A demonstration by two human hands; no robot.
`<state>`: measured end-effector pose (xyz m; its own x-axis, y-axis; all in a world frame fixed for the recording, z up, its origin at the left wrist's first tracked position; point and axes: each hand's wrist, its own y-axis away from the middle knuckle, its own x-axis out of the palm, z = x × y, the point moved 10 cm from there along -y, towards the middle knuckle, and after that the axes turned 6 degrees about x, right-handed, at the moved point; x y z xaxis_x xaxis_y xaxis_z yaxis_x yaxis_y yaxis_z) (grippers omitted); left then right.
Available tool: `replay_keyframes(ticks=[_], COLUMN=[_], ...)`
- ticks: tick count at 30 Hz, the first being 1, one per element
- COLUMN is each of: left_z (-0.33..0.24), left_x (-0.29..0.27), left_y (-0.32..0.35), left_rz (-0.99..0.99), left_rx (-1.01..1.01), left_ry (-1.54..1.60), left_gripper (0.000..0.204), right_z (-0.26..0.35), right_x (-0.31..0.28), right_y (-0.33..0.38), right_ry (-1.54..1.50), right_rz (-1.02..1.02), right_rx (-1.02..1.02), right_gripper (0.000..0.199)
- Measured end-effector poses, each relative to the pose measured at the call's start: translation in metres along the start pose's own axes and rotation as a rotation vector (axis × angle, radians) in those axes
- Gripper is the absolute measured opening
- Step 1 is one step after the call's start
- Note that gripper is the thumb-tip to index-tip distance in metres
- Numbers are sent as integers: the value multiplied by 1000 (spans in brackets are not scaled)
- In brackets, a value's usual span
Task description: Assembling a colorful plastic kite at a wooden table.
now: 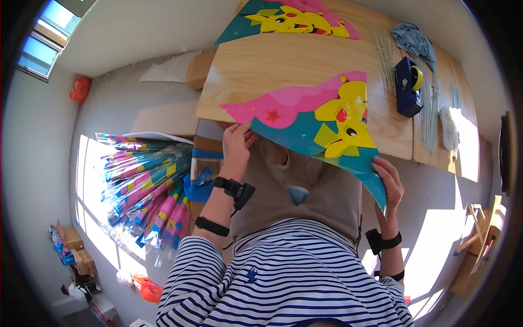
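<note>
A triangular printed sheet [305, 128], like a kite sail, spans the near edge of the table in front of me. It is pink and teal with a yellow cartoon figure. My left hand [237, 144] pinches its lower edge near the left tip, just off the table. On the other side, my right hand [389, 182] grips the near right corner, which hangs past the table edge and curls down. The fingers of that hand are partly behind the sheet. A second sheet [299, 22] of the same print lies flat at the far end of the table.
The wooden table [261, 65] holds a dark blue tape dispenser [407, 87] on the right, thin pale rods [384, 60] and a grey-blue cloth [413, 39]. Left of the table stand several colourful rolled bundles in clear plastic [144, 185]. A wooden stool [479, 240] is at the right.
</note>
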<state>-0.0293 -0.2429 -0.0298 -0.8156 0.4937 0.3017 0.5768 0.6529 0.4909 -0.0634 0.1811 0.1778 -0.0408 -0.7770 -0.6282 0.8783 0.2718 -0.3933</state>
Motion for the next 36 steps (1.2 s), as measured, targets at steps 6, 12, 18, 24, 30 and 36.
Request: replay_keyframes(ticks=[6, 12, 18, 24, 30, 36], left_z=[-4, -97, -137, -115, -112, -130], left_x=[-29, 24, 104, 136, 134, 119], left_y=[-34, -3, 104, 156, 150, 115], left_rz=[-31, 233, 474, 722, 739, 622], left_rx=[-6, 272, 402, 472, 441, 326], left_ry=[60, 105, 75, -104, -246, -162], left_gripper=[22, 28, 30, 26, 24, 24], right_z=[1, -13, 60, 136, 115, 70], right_x=[0, 71, 91, 130, 146, 129], right_y=[9, 28, -60, -101, -105, -115], right_ry=[8, 328, -141, -584, -695, -796], right_rz=[93, 564, 366, 448, 353, 328], right_rx=[-33, -136, -45, 103, 151, 358], right_gripper=[33, 35, 30, 21, 11, 18])
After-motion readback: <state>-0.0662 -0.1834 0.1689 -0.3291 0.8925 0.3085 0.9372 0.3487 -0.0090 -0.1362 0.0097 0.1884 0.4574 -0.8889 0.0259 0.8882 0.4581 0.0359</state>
